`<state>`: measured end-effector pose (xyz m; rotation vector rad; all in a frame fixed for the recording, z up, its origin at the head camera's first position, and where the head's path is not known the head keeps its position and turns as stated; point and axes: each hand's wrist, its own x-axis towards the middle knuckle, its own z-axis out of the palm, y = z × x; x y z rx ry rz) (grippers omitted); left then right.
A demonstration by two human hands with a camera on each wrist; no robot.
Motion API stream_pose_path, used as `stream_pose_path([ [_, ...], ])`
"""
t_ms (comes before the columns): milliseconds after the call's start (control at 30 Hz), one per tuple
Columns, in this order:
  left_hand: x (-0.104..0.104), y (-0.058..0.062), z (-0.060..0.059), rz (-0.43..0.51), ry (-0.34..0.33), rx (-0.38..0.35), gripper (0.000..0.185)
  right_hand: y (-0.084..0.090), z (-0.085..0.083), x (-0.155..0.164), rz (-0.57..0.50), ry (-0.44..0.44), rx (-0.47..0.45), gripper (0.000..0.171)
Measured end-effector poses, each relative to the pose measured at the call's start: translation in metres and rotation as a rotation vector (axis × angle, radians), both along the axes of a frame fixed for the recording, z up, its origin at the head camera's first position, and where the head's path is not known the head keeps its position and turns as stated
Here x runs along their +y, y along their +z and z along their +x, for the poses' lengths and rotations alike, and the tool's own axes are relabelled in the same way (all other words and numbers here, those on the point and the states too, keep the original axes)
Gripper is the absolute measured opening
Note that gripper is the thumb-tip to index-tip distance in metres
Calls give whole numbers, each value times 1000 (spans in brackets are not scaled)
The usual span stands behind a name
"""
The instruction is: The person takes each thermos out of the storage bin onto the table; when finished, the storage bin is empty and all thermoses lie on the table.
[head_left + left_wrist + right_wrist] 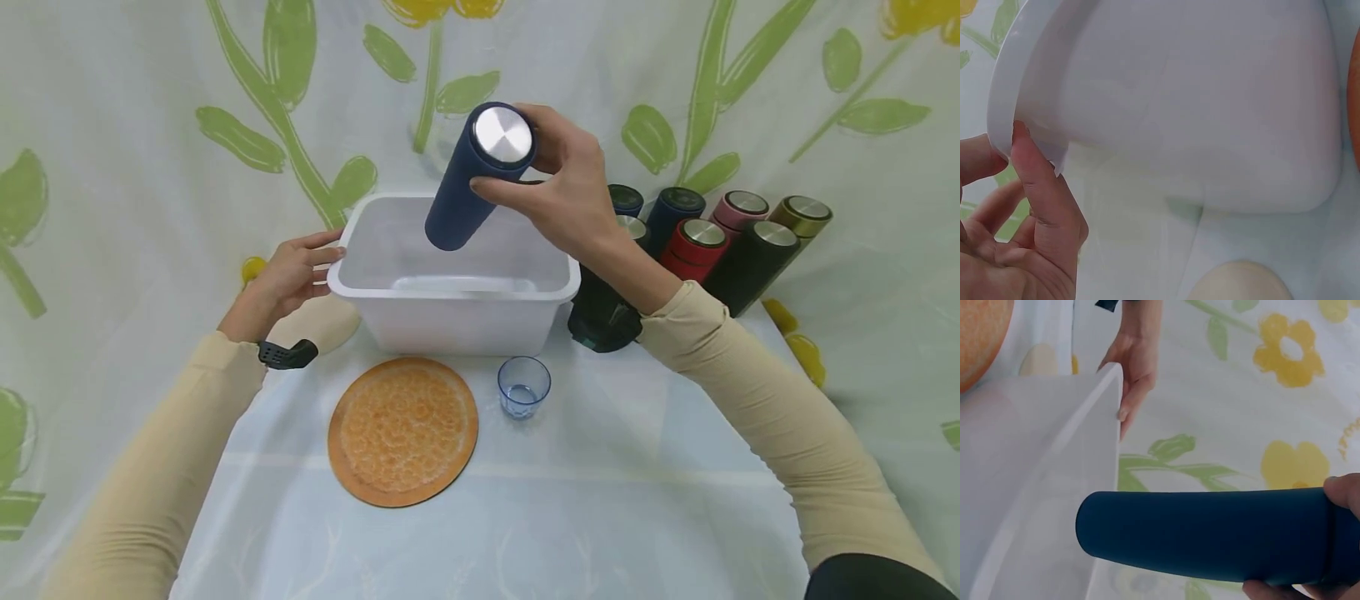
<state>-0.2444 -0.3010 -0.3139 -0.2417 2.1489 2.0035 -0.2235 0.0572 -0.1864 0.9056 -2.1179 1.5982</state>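
My right hand (570,187) grips a dark blue thermos flask (463,193) near its silver-capped end, thumb on the near side. The flask is tilted, its base pointing down over the opening of a white plastic tub (457,323). In the right wrist view the blue flask (1210,534) stretches from my fingers across the tub's edge. At the tub's left end, my left hand (288,271) pinches the rim. The left wrist view shows thumb and forefinger on either side of the tub's rim (1007,87). No other item shows inside the tub.
More flasks stand to the right: red (692,250), black (752,265), pink (738,212), gold (802,217) and dark blue (675,218). A black object (603,321) lies below my right forearm. In front are a round orange mat (403,432), a blue-tinted glass (523,387) and, further left, a beige item (322,323).
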Motion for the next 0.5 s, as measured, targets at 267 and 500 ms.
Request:
stream_pose_path([
  [267,0,-3,1,-20,8,12,65,-10,9,33,-56,26,140,58],
  [500,-1,-2,2,-3,6,18,66,-2,32,53,-141,48,112,61],
])
